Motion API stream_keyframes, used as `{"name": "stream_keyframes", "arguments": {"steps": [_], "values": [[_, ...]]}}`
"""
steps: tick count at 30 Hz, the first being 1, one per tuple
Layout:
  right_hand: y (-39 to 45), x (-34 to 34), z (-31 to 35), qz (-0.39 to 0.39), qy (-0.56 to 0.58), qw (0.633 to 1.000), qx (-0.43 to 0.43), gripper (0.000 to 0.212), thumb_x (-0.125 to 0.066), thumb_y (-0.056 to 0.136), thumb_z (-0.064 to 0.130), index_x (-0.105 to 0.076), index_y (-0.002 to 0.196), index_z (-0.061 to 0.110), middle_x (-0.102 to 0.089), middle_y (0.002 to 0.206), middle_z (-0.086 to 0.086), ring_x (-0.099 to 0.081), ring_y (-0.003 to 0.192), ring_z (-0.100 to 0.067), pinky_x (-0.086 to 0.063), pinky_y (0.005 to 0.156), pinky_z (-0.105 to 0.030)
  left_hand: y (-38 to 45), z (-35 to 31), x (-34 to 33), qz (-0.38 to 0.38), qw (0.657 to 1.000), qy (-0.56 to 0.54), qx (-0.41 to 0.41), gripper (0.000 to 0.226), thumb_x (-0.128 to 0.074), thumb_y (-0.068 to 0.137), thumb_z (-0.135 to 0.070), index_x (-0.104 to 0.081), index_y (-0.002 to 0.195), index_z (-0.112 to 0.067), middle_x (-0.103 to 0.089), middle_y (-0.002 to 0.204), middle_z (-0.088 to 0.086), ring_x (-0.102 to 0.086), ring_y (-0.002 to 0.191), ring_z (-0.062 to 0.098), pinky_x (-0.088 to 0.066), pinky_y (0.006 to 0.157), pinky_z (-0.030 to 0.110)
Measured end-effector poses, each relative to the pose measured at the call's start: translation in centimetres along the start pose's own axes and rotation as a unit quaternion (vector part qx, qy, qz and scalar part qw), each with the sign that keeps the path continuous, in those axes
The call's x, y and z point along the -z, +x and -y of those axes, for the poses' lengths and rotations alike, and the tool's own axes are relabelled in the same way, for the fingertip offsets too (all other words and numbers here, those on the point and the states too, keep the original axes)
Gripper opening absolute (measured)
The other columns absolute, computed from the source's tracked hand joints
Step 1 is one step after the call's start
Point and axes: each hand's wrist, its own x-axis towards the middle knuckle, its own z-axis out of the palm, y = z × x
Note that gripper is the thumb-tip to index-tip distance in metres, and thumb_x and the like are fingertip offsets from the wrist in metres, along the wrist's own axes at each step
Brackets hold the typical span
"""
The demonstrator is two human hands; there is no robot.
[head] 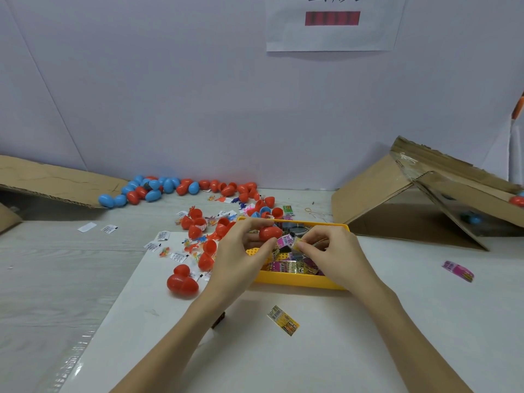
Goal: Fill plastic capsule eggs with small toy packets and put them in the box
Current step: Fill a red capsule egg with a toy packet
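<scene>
Trouble here would most likely come from the packet [286, 241]: you pinch it in your right hand [326, 252] at the mouth of the red egg half [269, 232], and if it goes in crooked or bunched, I'd expect the shell to refuse to close or the packet to slip down into the yellow tray [297, 280]. Your left hand [243, 251] grips that egg half with curled fingers, just above the tray at the centre of the frame. Packet and egg touch or nearly touch; I cannot tell which. More packets fill the tray below, and one lies loose on the desk [368, 336] nearer you. Spare red and blue eggs [158, 190] sit along the wall at left. The cardboard box [419, 199] stands at the right, well apart from both hands.
</scene>
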Motion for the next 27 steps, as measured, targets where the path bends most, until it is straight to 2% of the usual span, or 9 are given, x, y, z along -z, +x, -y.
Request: {"name": "stream_keyframes", "arguments": {"steps": [4, 6, 9, 12, 17, 21, 23, 27], "values": [[-0.1, 0.2, 0.0, -0.015, 0.103, 0.994, -0.032, 0.003, -0.076, 0.094, 0.021, -0.077, 0.097, 0.022, -0.074, 0.092, 0.008, -0.068, 0.089, -0.006, -0.050, 0.068, -0.010, -0.1, -0.1, 0.0, -0.001, 1.000, -0.001, -0.005, 0.023, -0.072, 0.095, -0.024, -0.068, 0.116, -0.031, -0.070, 0.113, -0.012, -0.069, 0.102, 0.007, -0.062, 0.082, 0.031], [-0.1, 0.2, 0.1, -0.011, 0.149, 0.988, -0.046, 0.005, -0.075, 0.094, 0.017, -0.077, 0.096, 0.021, -0.075, 0.090, 0.006, -0.069, 0.085, -0.006, -0.050, 0.063, -0.009, -0.1, -0.2, -0.1, 0.003, 1.000, 0.002, -0.012, 0.020, -0.070, 0.097, -0.024, -0.069, 0.115, -0.031, -0.069, 0.113, -0.014, -0.068, 0.103, 0.005, -0.060, 0.085, 0.028], [-0.2, 0.3, 0.4, 0.000, 0.243, 0.968, -0.069, 0.005, -0.075, 0.094, 0.016, -0.077, 0.096, 0.020, -0.079, 0.083, 0.004, -0.074, 0.080, -0.005, -0.051, 0.059, -0.011, -0.2, -0.3, -0.1, 0.017, 1.000, 0.003, -0.026, 0.019, -0.070, 0.096, -0.022, -0.071, 0.115, -0.027, -0.069, 0.114, -0.013, -0.067, 0.106, 0.006, -0.059, 0.088, 0.027], [-0.3, 0.3, 0.8, 0.019, 0.305, 0.948, -0.086, 0.008, -0.076, 0.093, 0.022, -0.077, 0.100, 0.017, -0.081, 0.086, 0.003, -0.078, 0.082, -0.010, -0.056, 0.059, -0.015, -0.2, -0.3, 0.0, 0.030, 0.999, -0.008, -0.040, 0.021, -0.072, 0.095, -0.020, -0.071, 0.115, -0.026, -0.069, 0.115, -0.012, -0.068, 0.107, 0.010, -0.059, 0.087, 0.027], [-0.5, 0.0, 1.1, 0.021, 0.316, 0.945, -0.083, 0.014, -0.077, 0.092, 0.026, -0.077, 0.099, 0.013, -0.081, 0.086, 0.000, -0.079, 0.081, -0.017, -0.062, 0.061, -0.028, -0.3, -0.5, -0.1, 0.030, 0.998, -0.024, -0.052, 0.022, -0.071, 0.096, -0.020, -0.070, 0.117, -0.027, -0.069, 0.116, -0.013, -0.068, 0.108, 0.010, -0.058, 0.087, 0.024], [-0.4, -0.1, 0.8, -0.027, 0.267, 0.962, -0.058, 0.015, -0.078, 0.091, 0.027, -0.078, 0.094, 0.013, -0.080, 0.081, 0.003, -0.078, 0.075, -0.014, -0.054, 0.050, -0.018, -0.3, -0.6, 0.0, 0.014, 0.998, -0.035, -0.049, 0.022, -0.070, 0.097, -0.022, -0.070, 0.118, -0.028, -0.071, 0.116, -0.010, -0.070, 0.107, 0.011, -0.059, 0.086, 0.024], [-0.5, -0.1, 0.9, -0.026, 0.250, 0.967, -0.046, 0.013, -0.078, 0.091, 0.029, -0.079, 0.093, 0.016, -0.079, 0.080, 0.006, -0.078, 0.076, -0.011, -0.056, 0.051, -0.019, -0.4, -0.6, -0.1, 0.018, 0.998, -0.032, -0.052, 0.022, -0.070, 0.097, -0.021, -0.070, 0.118, -0.028, -0.070, 0.115, -0.010, -0.069, 0.107, 0.012, -0.058, 0.086, 0.025], [-0.7, -0.4, 1.1, 0.008, 0.272, 0.961, -0.054, 0.010, -0.076, 0.093, 0.029, -0.080, 0.090, 0.020, -0.080, 0.082, 0.006, -0.079, 0.079, -0.013, -0.065, 0.063, -0.030, -0.4, -0.5, -0.2, 0.019, 0.999, -0.011, -0.046, 0.022, -0.071, 0.096, -0.021, -0.070, 0.117, -0.026, -0.069, 0.117, -0.009, -0.068, 0.109, 0.010, -0.059, 0.089, 0.029]]}}
